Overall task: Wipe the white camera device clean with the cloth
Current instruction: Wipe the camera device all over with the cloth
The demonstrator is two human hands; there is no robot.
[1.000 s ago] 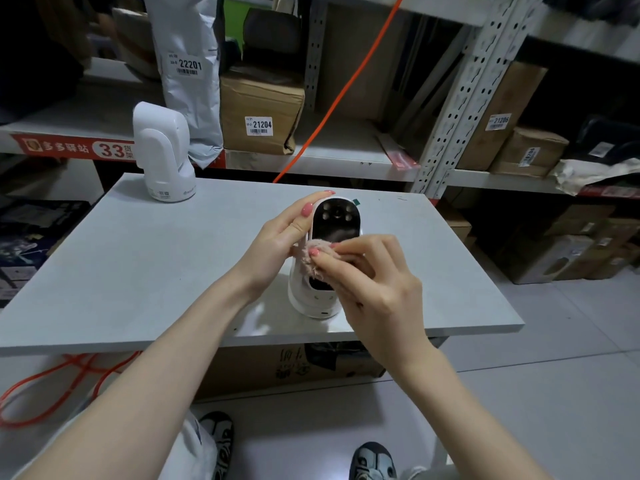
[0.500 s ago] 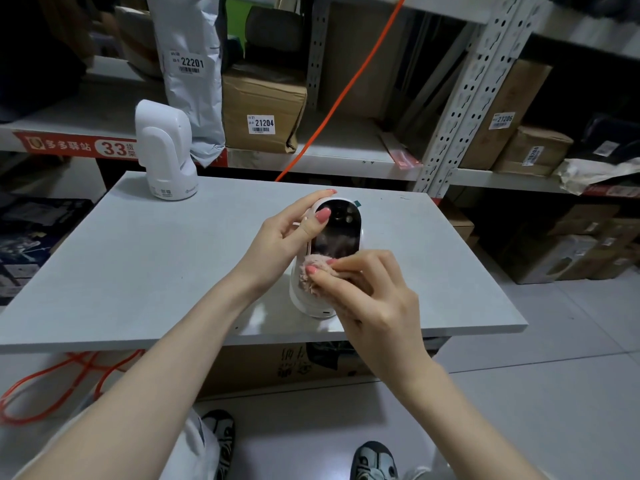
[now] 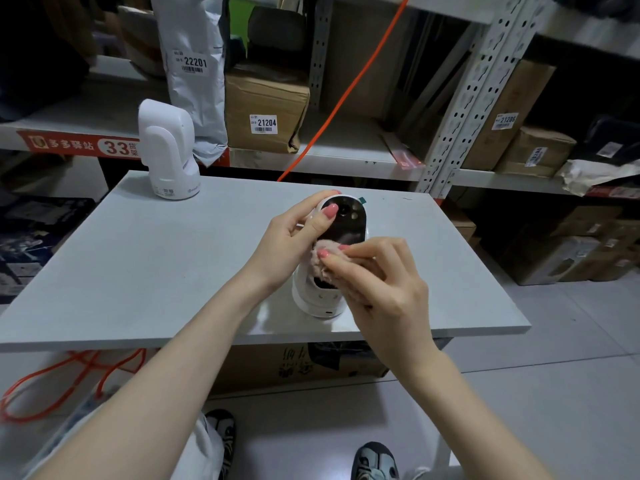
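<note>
In front of you the grey table carries everything, with shelves of cardboard boxes behind its far edge. A second white camera stands at the table's far left corner, well apart from your hands. The white camera you are cleaning stands upright near the table's front edge, its dark face towards you. Your left hand grips its top, thumb on the dark face and fingers curled round the back. Your right hand pinches the pink cloth between thumb and fingertips, pressing it against the face's lower part.
</note>
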